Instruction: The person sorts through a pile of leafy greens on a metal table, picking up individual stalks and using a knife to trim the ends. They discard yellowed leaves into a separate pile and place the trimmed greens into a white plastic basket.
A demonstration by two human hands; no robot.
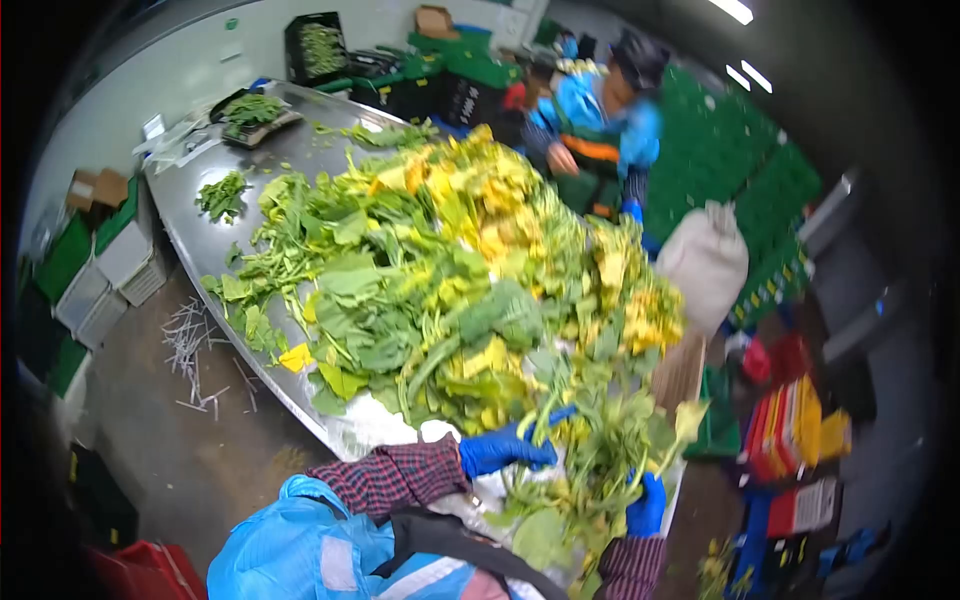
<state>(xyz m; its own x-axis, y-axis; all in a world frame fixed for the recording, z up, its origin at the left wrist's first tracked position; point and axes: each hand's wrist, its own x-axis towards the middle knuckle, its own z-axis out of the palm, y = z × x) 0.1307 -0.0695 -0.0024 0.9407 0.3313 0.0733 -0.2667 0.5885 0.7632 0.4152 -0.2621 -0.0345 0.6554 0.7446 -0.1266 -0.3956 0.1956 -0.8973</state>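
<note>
A large heap of leafy greens (380, 290), partly yellowed, covers much of the steel table (190, 195). My left hand (505, 450), in a blue glove, is at the near edge of the heap, its fingers closed around a pale green stem (545, 418). To its right, my gloved right hand (647, 503) grips a leafy stalk (665, 455) with a pale yellowish leaf at its tip. Loose leaves (540, 538) lie between and below both hands. Foliage hides some of the fingertips.
Across the table stands a person (600, 120) in a blue garment. A black tray of greens (250, 118) sits at the far left end. A whitish sack (705, 262) stands on the right, near stacked coloured crates (785, 425). White strips (195, 345) litter the floor.
</note>
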